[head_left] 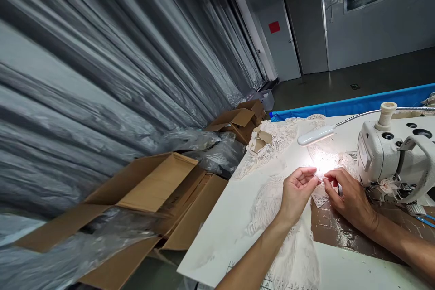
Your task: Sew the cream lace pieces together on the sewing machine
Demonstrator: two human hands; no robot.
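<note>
My left hand (297, 192) and my right hand (346, 197) meet over the white table (234, 217), fingertips pinched together on a small piece of white lace (319, 197) under the bright lamp glare. A longer strip of lace (288, 244) runs from my hands down toward the table's near edge. More lace (278, 138) lies in a heap farther back. The white sewing machine (390, 154) stands just right of my right hand.
A gooseneck lamp (316, 136) shines on the work spot. Open cardboard boxes (159, 190) and plastic bags sit on the floor left of the table, beside a wall of plastic sheeting. Small cardboard pieces (260, 140) lie on the table's far corner. A door stands at the back.
</note>
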